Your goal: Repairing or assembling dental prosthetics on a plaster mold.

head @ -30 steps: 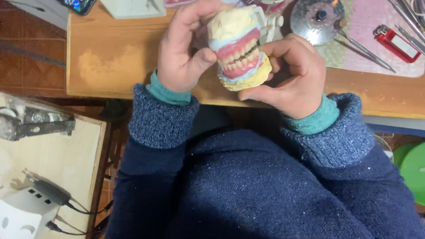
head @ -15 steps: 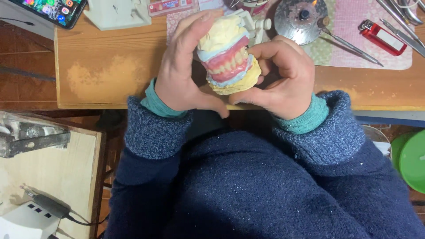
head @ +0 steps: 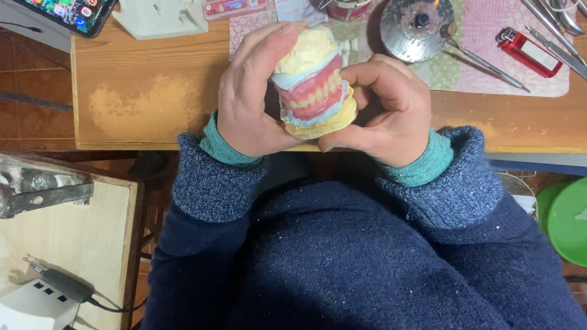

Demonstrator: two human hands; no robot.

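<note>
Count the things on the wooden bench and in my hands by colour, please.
Yellow, pink and pale blue: 1, the dental model held between left hand and right hand
Red: 1, the lighter
Silver metal: 2, the round burner and the probe
White: 1, the block
Black: 1, the phone
Total: 6

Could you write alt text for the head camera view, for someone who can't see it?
Two hands, left and right, hold a dental model with pink gums and pale teeth, above a wooden table. On the table lie a red lighter, a round metal burner, metal tools and a phone. The person wears a dark blue sweater.
</note>
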